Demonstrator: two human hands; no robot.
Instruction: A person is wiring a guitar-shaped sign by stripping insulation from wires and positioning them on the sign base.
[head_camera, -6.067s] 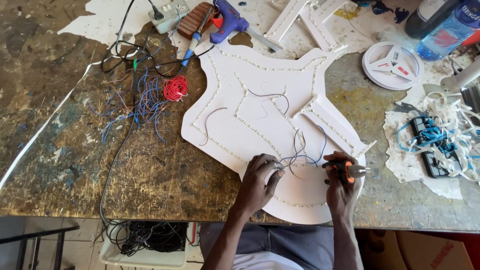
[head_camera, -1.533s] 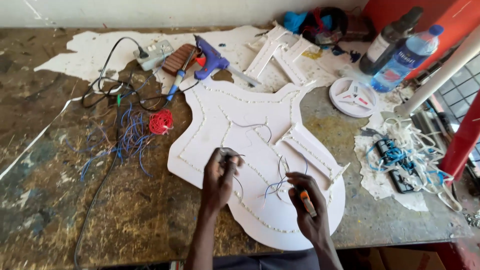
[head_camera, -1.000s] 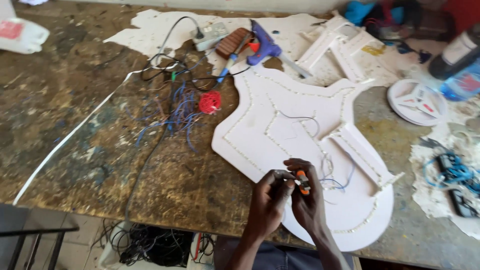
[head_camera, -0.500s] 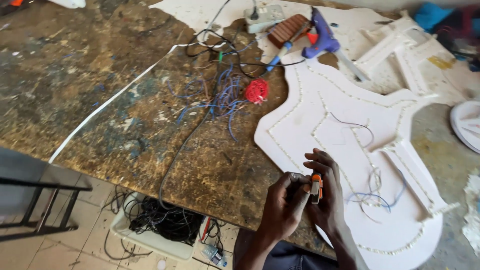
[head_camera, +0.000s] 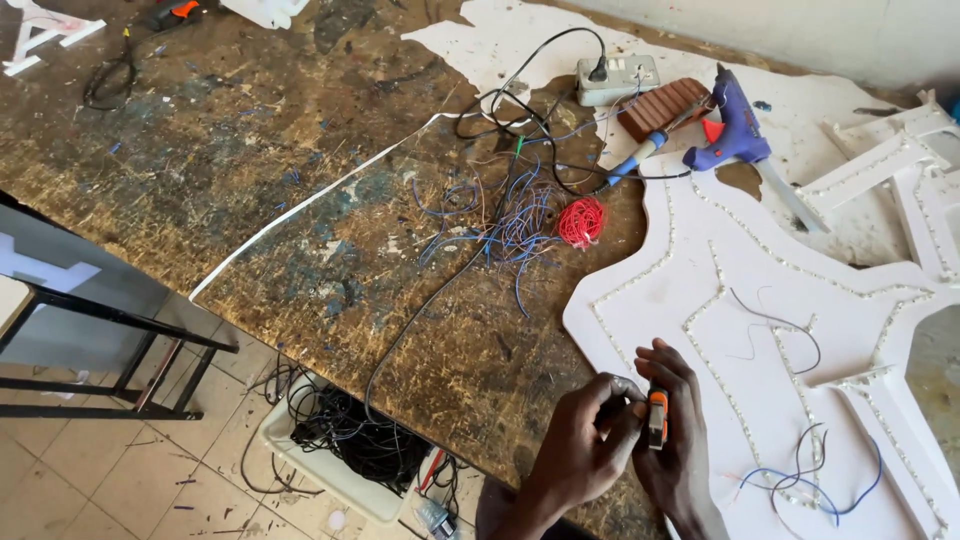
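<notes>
We are looking down at a worn, paint-flecked workbench (head_camera: 250, 180), and both hands are together at its near edge. The right hand (head_camera: 680, 440) is closed around a small orange-and-black hand tool (head_camera: 657, 420), its fingers curled over the top; the tool stands roughly upright in the fist. The left hand (head_camera: 585, 450) is pressed right up against it, thumb and fingertips pinched at the tool's tip. We cannot tell whether anything is caught in that pinch; it is too small to make out.

Both hands hover over the near left rim of a big white cut-out board (head_camera: 760, 330) edged with rows of tiny studs, which lies across the right part of the bench. Loose thin wires (head_camera: 800, 480), blue and dark, curl on the board just right of the hands.

Farther back, near the middle of the bench, we see a red wire coil (head_camera: 581, 221) beside a tangle of blue wire offcuts (head_camera: 500, 225). Towards the far edge sit a power strip (head_camera: 618, 78), a blue-handled soldering iron (head_camera: 640, 152) and a purple glue gun (head_camera: 735, 128). Below the near edge, on the tiled floor, a white tub (head_camera: 340, 490) holds black cables.
</notes>
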